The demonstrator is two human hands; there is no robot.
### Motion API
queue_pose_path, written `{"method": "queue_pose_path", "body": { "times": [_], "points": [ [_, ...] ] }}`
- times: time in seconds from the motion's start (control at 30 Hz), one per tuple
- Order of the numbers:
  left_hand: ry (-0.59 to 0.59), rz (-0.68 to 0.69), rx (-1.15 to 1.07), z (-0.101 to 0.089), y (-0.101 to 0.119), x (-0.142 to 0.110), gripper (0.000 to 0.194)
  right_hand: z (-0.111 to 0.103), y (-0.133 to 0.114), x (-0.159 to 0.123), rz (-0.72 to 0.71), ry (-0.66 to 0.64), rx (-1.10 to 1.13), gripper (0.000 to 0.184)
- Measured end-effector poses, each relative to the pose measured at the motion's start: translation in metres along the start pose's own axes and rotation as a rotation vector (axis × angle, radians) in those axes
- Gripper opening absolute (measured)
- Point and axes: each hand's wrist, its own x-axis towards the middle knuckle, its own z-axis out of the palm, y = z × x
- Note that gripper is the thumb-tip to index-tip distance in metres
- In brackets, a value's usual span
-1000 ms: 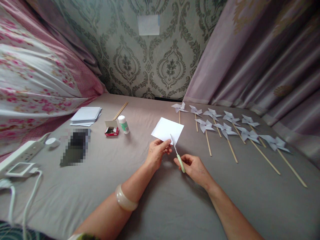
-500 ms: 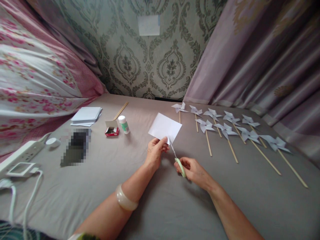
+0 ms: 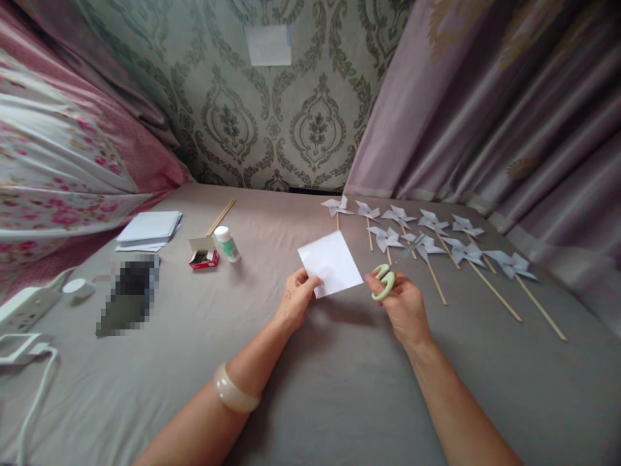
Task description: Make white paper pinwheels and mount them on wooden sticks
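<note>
A white square of paper (image 3: 332, 262) is pinched at its near left edge by my left hand (image 3: 295, 296), thumb on top. Any cut lines in the sheet are too faint to make out. To the right, my right hand (image 3: 402, 301) is closed around a pair of scissors (image 3: 385, 282) with pale green handles. The blades point up and to the right, away from the paper, in front of a row of paper pinwheels (image 3: 387, 239) on wooden sticks.
On the left lie a stack of white paper (image 3: 149, 228), wooden sticks (image 3: 220, 217), a white-capped glue bottle (image 3: 228, 244) and an open red box (image 3: 204, 257) of small metal pieces. A blurred dark object (image 3: 130, 291) and a power strip (image 3: 29, 304) with cables are farther left.
The scissors have left the paper's edge and swung to point right, with my right hand moving right and up. The paper has turned in my left hand. The view has shifted slightly right.
</note>
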Motion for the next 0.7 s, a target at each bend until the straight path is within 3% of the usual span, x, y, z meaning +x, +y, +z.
{"method": "queue_pose_path", "body": {
  "times": [0.33, 0.53, 0.7],
  "points": [
    [-0.16, 0.02, 0.195, 0.005, 0.001, -0.005, 0.019, 0.003, 0.006, 0.003, 0.137, -0.011, 0.113, 0.054],
    [-0.088, -0.033, 0.058, 0.003, 0.005, -0.004, 0.021, 0.009, 0.013, 0.002, 0.102, 0.061, 0.191, 0.049],
    [-0.138, -0.083, -0.062, 0.007, 0.001, -0.006, 0.036, 0.015, 0.02, 0.0, 0.025, 0.169, 0.333, 0.045]
  ]
}}
